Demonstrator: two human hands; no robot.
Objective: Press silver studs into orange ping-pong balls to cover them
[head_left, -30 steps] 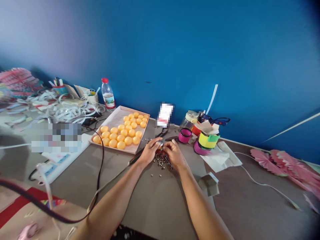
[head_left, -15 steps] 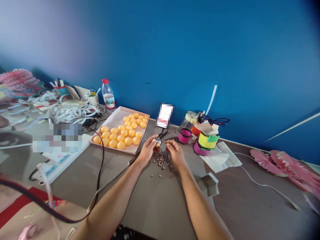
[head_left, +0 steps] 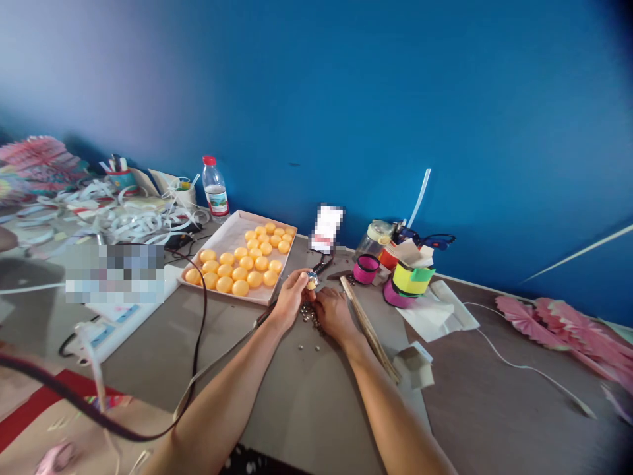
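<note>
My left hand (head_left: 293, 294) is closed around a small orange ball (head_left: 311, 285) with shiny silver pieces on its upper side. Just to its right, my right hand (head_left: 334, 311) reaches down with its fingers curled at a pile of small shiny metal beads (head_left: 307, 315). Its fingertips are partly hidden, so what they pinch cannot be made out. To the left of my hands, a shallow cardboard box (head_left: 223, 232) holds rows of orange balls (head_left: 240, 287). A wooden stick (head_left: 368, 326) lies beside my right forearm.
A phone (head_left: 327, 228) leans against the blue wall. At the right stand a magenta ring (head_left: 366, 269), a jar (head_left: 376, 236) and a yellow-green band (head_left: 411, 280). A water bottle (head_left: 215, 191), power strip (head_left: 113, 326) and dark cable (head_left: 202, 330) are at left.
My right hand has moved left and down onto the bead pile, covering much of it. The wooden stick beside it has come into sight. My left hand still holds the ball.
</note>
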